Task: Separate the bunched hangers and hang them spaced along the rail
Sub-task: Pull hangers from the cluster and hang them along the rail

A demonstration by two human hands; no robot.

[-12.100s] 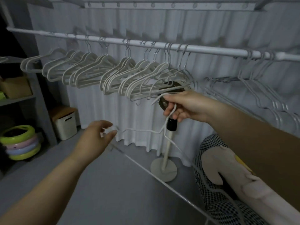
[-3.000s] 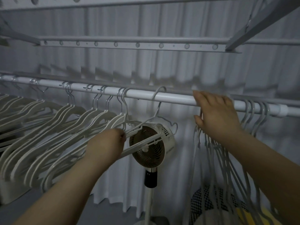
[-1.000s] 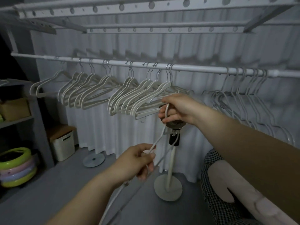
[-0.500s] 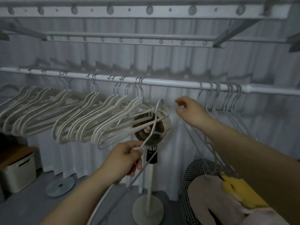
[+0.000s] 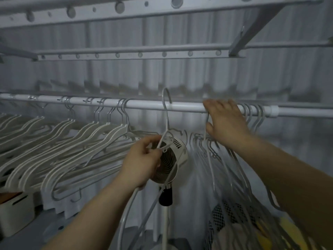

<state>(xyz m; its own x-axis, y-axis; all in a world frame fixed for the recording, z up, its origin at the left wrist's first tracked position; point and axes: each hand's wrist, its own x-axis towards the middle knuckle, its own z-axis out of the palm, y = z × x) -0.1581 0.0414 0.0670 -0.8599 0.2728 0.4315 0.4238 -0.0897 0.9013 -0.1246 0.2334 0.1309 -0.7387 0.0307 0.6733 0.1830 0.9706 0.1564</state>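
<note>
Single hanger (image 5: 167, 123) at rail (image 5: 144, 105) gap.
Left hand (image 5: 142, 159) clamps its neck, aiming hook; right hand (image 5: 227, 123), fingers flat on rail, probably steadies bunch (image 5: 252, 113).

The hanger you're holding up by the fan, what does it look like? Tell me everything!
The hanger is thin and pale, like coated wire, standing nearly upright. Its hook curves above the rail, seemingly not seated on it yet. The left hand pinches it where neck meets shoulders, and both arms trail down below that hand.
</note>
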